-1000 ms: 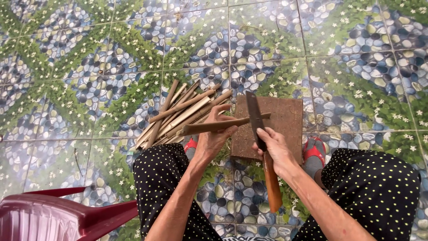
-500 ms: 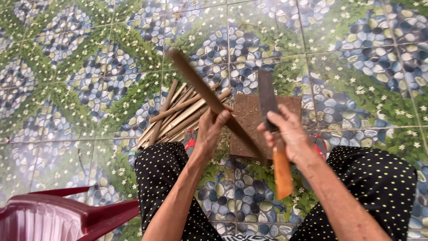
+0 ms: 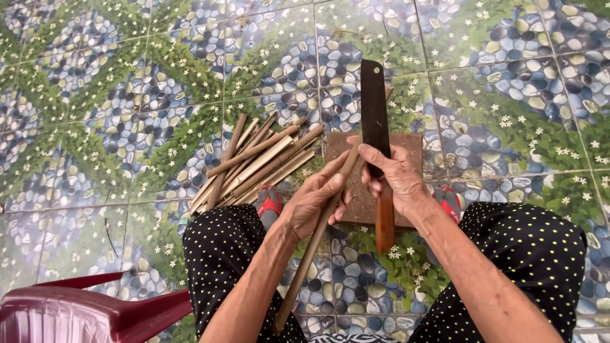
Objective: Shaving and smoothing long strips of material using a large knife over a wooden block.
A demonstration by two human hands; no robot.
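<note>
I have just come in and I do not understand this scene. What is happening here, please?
A seated person works over a tiled floor. The left hand holds a long bamboo stick with its top against the blade of a cleaver, which the right hand grips. Below them lies a brown wooden board. A pile of similar sticks rests to the left, and a dark red plastic chair stands nearby.

Black trousers [image 3: 527,254] with small pale dots cover both legs; forearms bare, unsleeved; red sandals [image 3: 270,202] on the feet.
</note>
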